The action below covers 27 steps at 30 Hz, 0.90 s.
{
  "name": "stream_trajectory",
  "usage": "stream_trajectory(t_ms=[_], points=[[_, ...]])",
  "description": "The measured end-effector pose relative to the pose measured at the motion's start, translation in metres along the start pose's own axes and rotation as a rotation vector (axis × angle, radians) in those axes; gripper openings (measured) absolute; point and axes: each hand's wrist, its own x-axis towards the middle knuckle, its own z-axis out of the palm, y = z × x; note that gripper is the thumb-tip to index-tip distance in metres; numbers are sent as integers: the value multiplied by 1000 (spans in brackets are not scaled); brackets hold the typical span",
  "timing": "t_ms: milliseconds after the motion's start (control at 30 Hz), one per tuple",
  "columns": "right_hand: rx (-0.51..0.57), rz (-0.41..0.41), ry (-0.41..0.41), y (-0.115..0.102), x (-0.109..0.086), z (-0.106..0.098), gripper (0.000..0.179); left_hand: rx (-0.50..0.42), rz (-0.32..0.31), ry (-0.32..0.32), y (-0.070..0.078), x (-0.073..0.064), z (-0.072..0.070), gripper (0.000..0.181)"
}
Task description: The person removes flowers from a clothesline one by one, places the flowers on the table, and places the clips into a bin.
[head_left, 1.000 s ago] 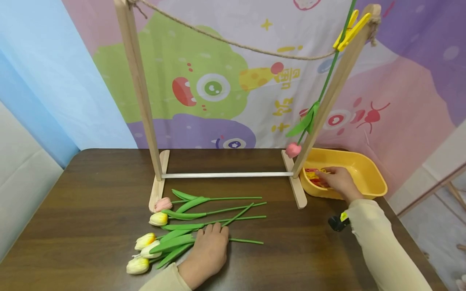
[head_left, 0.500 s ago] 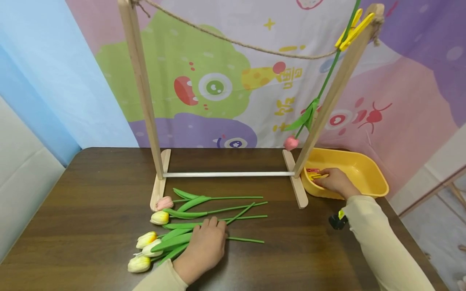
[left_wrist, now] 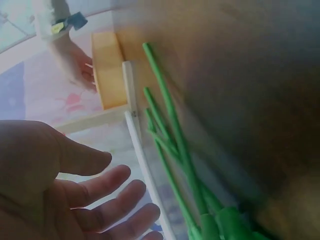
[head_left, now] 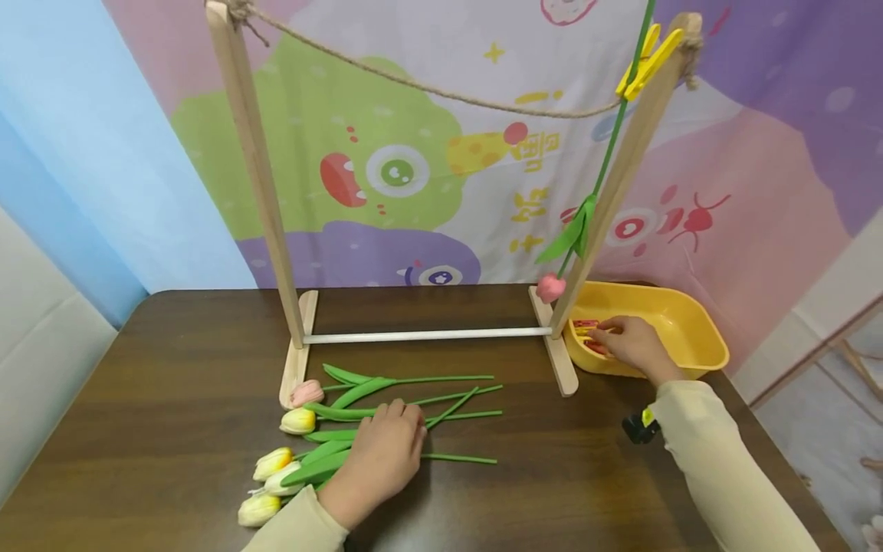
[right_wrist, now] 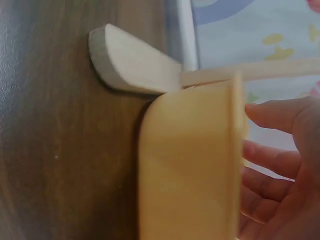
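Note:
In the head view my left hand (head_left: 386,452) is over the stems and leaves of several artificial tulips (head_left: 298,421) lying on the table. The left wrist view shows its fingers (left_wrist: 117,215) loosely bent, holding nothing, beside the green stems (left_wrist: 170,110). My right hand (head_left: 638,346) reaches into the yellow basin (head_left: 690,322), fingers bent at the red and yellow clothespins (head_left: 586,325). The basin's wall partly hides its fingertips in the right wrist view; whether they pinch a clothespin, I cannot tell.
A wooden frame (head_left: 258,176) with a white crossbar (head_left: 428,336) stands on the table. A sagging twine (head_left: 428,87) joins its posts. At its right end a yellow clothespin (head_left: 648,65) holds a pink tulip (head_left: 550,287) head down. A printed curtain (head_left: 414,245) hangs behind.
My left hand has shifted slightly toward the farther tulips, over their leaves. The fingers of my right hand have moved among the clothespins, and the hand stays at the basin. The head view has tilted slightly.

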Motion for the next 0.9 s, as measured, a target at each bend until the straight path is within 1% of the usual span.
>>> stream_trajectory(t_ms=[67,133,300,467,567,667,733,900], points=[[30,3,34,-5,-6,-4,58,-18,8,22,0,3,-2,8],[61,0,79,-10,-13,-9,60,-49,14,30,0,7,-5,8],[140,-59,228,-23,-26,-20,59,-142,19,53,0,16,-13,10],[243,-99,386,-41,-34,-30,51,-214,28,106,6,30,-22,11],[318,-150,485,-52,-37,-39,43,-247,41,135,12,42,-31,12],[414,-210,550,-63,-40,-49,38,-288,59,159,20,55,-42,12],[481,-245,577,-70,-42,-57,35,-319,64,168,25,64,-49,13],[577,-305,628,-83,-43,-77,26,-380,72,166,40,84,-65,14]])
